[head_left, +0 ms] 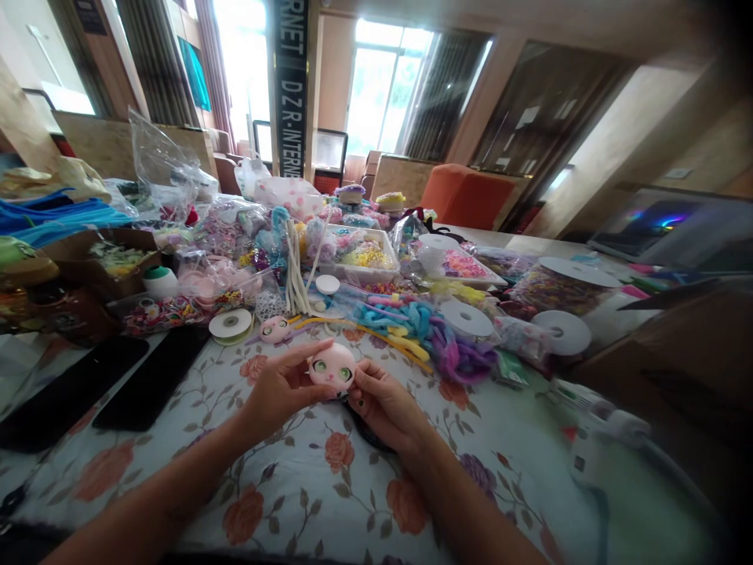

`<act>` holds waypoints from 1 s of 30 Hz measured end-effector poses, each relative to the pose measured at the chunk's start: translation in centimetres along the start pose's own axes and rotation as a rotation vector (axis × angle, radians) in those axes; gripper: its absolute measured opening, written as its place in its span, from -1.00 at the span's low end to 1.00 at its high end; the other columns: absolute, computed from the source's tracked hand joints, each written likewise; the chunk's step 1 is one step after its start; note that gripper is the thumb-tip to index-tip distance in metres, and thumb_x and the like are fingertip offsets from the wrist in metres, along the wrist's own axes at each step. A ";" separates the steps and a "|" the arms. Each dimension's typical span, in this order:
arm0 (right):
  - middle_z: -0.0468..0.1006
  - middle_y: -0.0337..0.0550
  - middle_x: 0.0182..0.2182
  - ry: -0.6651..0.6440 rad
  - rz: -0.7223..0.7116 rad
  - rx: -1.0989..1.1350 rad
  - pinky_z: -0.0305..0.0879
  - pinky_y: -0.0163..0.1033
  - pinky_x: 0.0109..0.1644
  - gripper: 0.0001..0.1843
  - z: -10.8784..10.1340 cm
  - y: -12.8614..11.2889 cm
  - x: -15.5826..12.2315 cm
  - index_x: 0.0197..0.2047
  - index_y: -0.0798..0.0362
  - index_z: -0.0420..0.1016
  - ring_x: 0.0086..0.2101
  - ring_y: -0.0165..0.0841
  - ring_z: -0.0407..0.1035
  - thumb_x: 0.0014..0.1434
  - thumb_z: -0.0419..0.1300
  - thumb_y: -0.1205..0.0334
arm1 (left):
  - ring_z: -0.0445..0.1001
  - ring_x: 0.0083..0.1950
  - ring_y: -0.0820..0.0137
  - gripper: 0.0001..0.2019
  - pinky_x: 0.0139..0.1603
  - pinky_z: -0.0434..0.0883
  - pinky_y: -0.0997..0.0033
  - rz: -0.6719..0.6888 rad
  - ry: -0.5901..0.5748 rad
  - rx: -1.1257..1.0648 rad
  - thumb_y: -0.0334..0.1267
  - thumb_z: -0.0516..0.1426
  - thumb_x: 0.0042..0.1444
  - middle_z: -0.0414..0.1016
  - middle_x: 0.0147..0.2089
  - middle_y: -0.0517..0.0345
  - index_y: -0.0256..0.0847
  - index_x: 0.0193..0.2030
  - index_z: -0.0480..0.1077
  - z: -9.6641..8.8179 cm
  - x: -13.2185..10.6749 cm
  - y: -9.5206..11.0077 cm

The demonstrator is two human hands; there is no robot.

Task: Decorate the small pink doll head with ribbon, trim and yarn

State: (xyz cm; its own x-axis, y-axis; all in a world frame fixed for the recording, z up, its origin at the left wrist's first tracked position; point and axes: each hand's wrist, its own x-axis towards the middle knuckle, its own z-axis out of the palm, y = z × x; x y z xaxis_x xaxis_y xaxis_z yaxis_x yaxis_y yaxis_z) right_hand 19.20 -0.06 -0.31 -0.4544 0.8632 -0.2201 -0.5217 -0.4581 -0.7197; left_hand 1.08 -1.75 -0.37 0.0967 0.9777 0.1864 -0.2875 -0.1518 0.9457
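Observation:
Both my hands hold a small pink doll head point(332, 367) with green eyes just above the floral tablecloth point(306, 479). My left hand point(282, 388) grips its left side, the forefinger stretched along the top. My right hand point(382, 404) pinches its right side with curled fingers; a dark band point(368, 435) lies under that hand. A second pink doll head point(274, 329) lies on the cloth a little farther back, beside a roll of pale ribbon point(230, 325).
Craft supplies crowd the far half of the table: coloured yarn point(423, 329), white sticks point(294, 275), trays of beads point(365, 255), white spools point(562, 331). Two black phones point(150, 377) lie at left. A white glue gun point(594, 424) rests at right.

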 end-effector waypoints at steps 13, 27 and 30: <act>0.47 -0.24 -0.53 0.123 -0.198 -0.167 0.26 -0.39 -0.50 -0.59 0.5 0.6 0.8 -0.40 0.14 0.53 -0.52 -0.45 0.33 -0.07 0.42 -0.06 | 0.55 -0.04 0.32 -0.55 -0.05 0.55 0.41 0.230 -0.033 0.382 -0.32 0.38 -0.08 0.53 -0.02 0.13 -0.07 -0.01 0.44 -0.3 -0.6 -1.3; 0.33 -0.35 -0.60 0.114 -0.235 -0.211 0.14 -0.40 -0.55 -0.54 0.3 0.7 0.5 -0.48 0.06 0.36 -0.59 -0.50 0.18 -0.06 0.39 -0.14 | 0.55 0.03 0.20 -0.60 -0.13 0.59 0.35 0.602 -0.040 0.662 -0.31 0.33 -0.01 0.56 -0.04 -0.02 -0.12 0.00 0.44 -0.3 -0.9 -2.3; 0.35 -0.33 -0.56 0.093 -0.302 -0.257 0.14 -0.40 -0.51 -0.57 0.4 0.7 0.3 -0.48 0.07 0.39 -0.56 -0.50 0.19 -0.06 0.41 -0.10 | 0.56 0.00 0.22 -0.59 -0.08 0.57 0.30 0.763 -0.042 0.758 -0.32 0.31 0.03 0.57 -0.05 -0.03 -0.12 0.05 0.41 -0.3 -0.9 -2.0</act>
State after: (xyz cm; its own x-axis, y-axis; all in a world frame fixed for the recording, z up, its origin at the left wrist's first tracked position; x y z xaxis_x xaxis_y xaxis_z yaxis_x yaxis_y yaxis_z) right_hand 18.38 -0.16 -0.59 -0.2353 0.9716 -0.0237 -0.4189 -0.1234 -0.8996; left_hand 1.33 -2.28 -2.50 0.1783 0.5833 0.7924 0.3790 -0.7839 0.4918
